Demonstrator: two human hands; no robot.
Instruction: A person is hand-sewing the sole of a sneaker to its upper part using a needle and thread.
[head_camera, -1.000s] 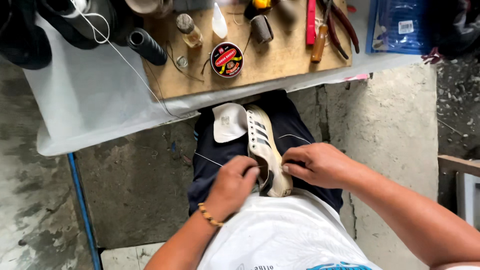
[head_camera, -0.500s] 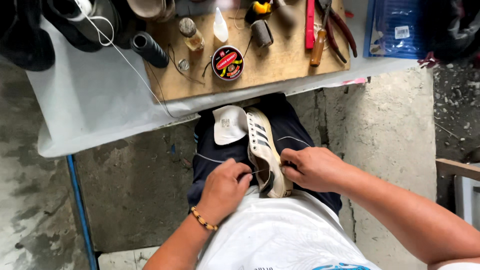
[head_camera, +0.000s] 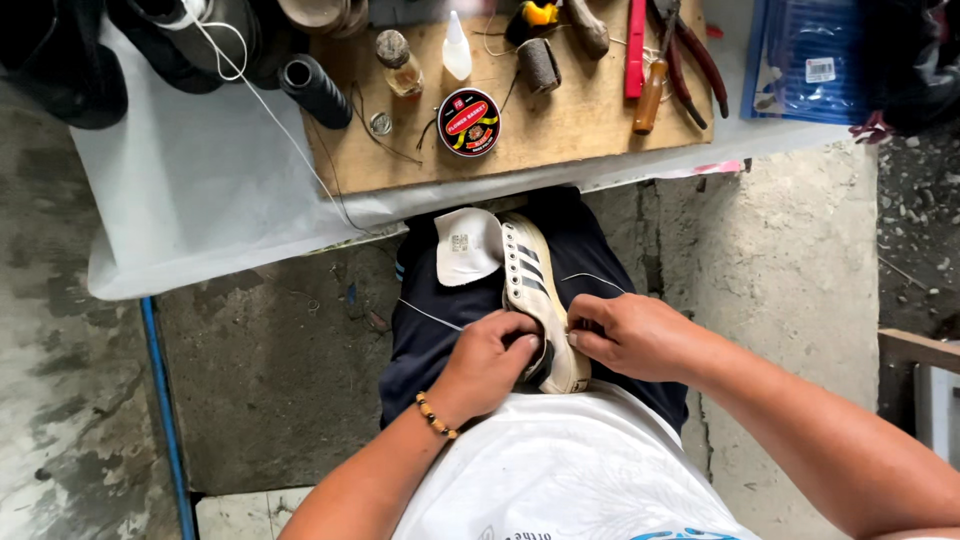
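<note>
Left hand (head_camera: 488, 362) is curling its fingers into the opening of the white leather sneaker with dark side stripes (head_camera: 540, 300), lying on the lap. Right hand (head_camera: 630, 335), at 3 o'clock of the shoe, is pinching its edge. At 12 o'clock, the wooden board (head_camera: 560, 130) is bearing 1 round black tin (head_camera: 469, 122).

Both hands (head_camera: 560, 350) on white shoe (head_camera: 540, 300)

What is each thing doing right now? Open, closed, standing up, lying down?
White striped sneaker: on its side in the lap, tongue flipped out.
Left hand: fingers inside the sneaker.
Right hand: pinching its edge.
Round black tin: lid on.
Small white squeeze bottle: upright, capped.
Dark thread spool: lying down.
</note>
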